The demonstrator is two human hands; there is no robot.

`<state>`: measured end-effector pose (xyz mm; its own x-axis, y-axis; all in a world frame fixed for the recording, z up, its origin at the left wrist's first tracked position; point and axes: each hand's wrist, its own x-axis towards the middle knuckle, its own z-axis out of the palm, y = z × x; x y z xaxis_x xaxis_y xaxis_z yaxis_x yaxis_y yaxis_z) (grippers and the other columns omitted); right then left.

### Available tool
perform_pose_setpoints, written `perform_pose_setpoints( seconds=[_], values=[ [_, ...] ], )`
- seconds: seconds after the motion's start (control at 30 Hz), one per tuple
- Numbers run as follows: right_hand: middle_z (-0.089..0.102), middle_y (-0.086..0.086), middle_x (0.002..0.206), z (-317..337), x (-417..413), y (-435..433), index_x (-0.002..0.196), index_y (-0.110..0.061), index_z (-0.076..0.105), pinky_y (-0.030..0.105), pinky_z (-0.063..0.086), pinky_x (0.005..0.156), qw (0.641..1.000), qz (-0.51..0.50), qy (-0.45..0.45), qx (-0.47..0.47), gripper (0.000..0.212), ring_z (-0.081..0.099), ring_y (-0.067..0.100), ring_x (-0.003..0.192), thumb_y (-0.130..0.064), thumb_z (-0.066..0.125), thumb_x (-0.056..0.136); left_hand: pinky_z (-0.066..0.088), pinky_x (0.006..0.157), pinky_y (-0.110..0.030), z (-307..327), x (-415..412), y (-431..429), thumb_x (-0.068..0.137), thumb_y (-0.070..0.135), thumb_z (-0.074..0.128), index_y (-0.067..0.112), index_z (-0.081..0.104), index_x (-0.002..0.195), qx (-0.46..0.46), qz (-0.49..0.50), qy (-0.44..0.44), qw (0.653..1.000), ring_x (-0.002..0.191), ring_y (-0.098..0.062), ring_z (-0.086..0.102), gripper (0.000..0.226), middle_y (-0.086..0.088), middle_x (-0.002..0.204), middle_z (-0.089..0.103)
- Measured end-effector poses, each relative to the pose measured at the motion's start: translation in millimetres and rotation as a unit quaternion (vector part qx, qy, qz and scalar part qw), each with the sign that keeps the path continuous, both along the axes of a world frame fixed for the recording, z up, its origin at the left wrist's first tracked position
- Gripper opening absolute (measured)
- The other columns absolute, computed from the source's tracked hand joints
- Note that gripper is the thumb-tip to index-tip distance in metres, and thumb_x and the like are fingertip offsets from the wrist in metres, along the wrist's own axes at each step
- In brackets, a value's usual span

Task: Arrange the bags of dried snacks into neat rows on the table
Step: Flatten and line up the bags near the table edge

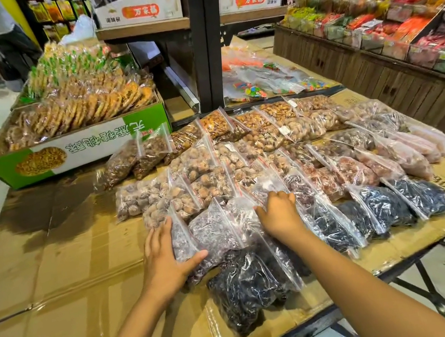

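Bags of dried snacks (244, 164) – clear zip bags of brown, reddish and black fruit or nuts – lie in about four overlapping rows across the middle and right of the table (57, 286), which is covered in taped cardboard. Most bags are shingled, their clear zip ends turned left and slightly away, long axes slanting along the rows. One black-filled bag (246, 292) sits out of line, nearer the front edge.

Left hand (165, 255): fingers straight against the left side of a purplish bag (214, 229) at the near row's left end, thumb laid over its near corner – pressing, not clenched. Right hand (278, 215): palm down, fingers loosely spread on top of the bags just right of it.

Writing: green-and-white carton (86, 147) of round cookies, far left, large Chinese characters upside down. White display cartons (139, 7) on the shelf read "万家" in red. Small white label (284, 129) on one bag, unreadable. Partial print (443, 188) on the cardboard by the right edge.

Bare cardboard stretches left and near-left of the rows; on the right the bags run close to the curved edge.
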<state>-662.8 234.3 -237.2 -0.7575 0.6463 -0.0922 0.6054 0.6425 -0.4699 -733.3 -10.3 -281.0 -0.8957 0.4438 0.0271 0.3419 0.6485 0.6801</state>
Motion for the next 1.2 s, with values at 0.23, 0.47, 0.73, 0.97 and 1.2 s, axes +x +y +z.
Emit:
perform_pose_setpoints(
  seconds=[0.23,0.47,0.73,0.97,1.2],
  values=[
    [0.056,0.006,0.111,-19,-6,8,0.101,-0.015,0.060,0.038,0.051,0.088,0.994,-0.051,0.077,-0.056,0.017,0.050,0.025,0.111,-0.025,0.061,0.088,0.020,0.115,-0.050,-13,-2,6,0.054,0.097,0.032,0.036,0.005,0.149,-0.059,0.037,0.058,0.996,0.145,-0.025,0.014,0.116,-0.002,0.156,0.021],
    [0.051,0.003,0.114,-22,-8,5,0.114,-0.022,0.058,0.027,0.035,0.076,0.997,-0.049,0.062,-0.008,0.027,0.036,0.019,0.119,-0.031,0.060,0.089,0.024,0.114,-0.051,-18,-8,5,0.057,0.097,0.031,0.034,0.006,0.149,-0.075,0.032,0.063,0.995,0.143,-0.025,0.020,0.114,-0.003,0.154,0.027],
    [0.045,-0.004,0.094,-18,-7,-2,0.092,-0.017,0.055,0.037,0.048,0.087,0.991,-0.046,0.123,-0.016,0.005,0.050,0.017,0.096,-0.020,0.052,0.094,0.021,0.115,-0.051,-14,-9,-2,0.052,0.100,0.021,0.032,0.005,0.151,-0.069,0.009,0.050,0.996,0.144,-0.025,0.015,0.121,-0.003,0.157,0.021],
    [0.051,-0.008,0.087,-5,5,-9,0.087,-0.020,0.053,0.029,0.053,0.067,0.961,-0.057,0.259,-0.073,0.008,0.054,0.012,0.076,-0.014,0.055,0.092,0.022,0.115,-0.048,-12,-5,5,0.049,0.100,0.023,0.034,0.010,0.150,-0.054,0.029,0.043,0.997,0.144,-0.023,0.016,0.121,0.000,0.156,0.023],
    [0.053,0.003,0.104,-6,16,-14,0.099,-0.021,0.053,0.018,0.046,0.067,0.963,-0.075,0.255,-0.051,0.010,0.055,0.014,0.090,-0.016,0.054,0.091,0.021,0.116,-0.047,-12,-9,2,0.044,0.098,0.039,0.033,0.011,0.150,-0.044,0.005,0.028,0.999,0.143,-0.023,0.017,0.127,0.000,0.155,0.025]
  ],
)
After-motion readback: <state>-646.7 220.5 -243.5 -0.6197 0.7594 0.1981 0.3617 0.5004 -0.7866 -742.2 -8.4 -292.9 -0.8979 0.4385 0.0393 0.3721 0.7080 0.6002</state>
